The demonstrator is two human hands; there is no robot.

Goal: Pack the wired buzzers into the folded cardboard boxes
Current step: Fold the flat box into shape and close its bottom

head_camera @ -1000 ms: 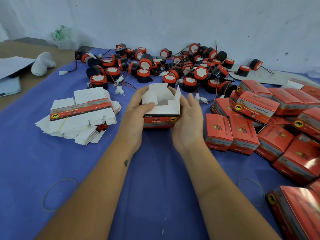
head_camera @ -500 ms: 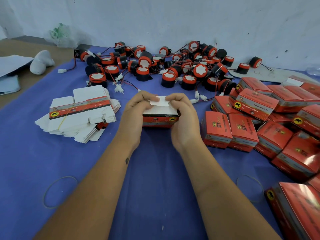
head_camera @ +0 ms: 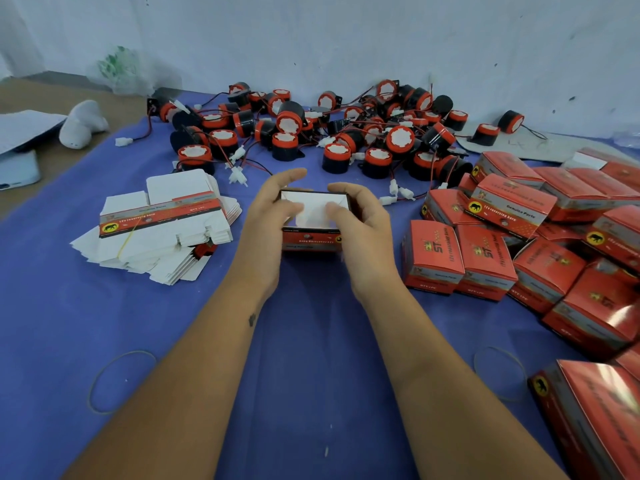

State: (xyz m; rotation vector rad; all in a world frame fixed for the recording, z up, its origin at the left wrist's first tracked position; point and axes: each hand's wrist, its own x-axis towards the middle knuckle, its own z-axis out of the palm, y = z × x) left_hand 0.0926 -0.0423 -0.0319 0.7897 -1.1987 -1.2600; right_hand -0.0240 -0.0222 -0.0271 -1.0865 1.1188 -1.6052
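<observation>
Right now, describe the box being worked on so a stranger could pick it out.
On the blue cloth, between the flat carton stack and the heap of red boxes, find both hands. The box they hold is the only one showing white inner flaps.

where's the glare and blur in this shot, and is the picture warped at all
Head view: glare streaks the glossy red boxes at lower right; the fingertips over the open box smear with motion; the buzzers at the back look soft; the wide lens stretches both forearms toward the bottom edge.

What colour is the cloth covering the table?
The cloth is a plain blue-violet, seen in the head view.
</observation>
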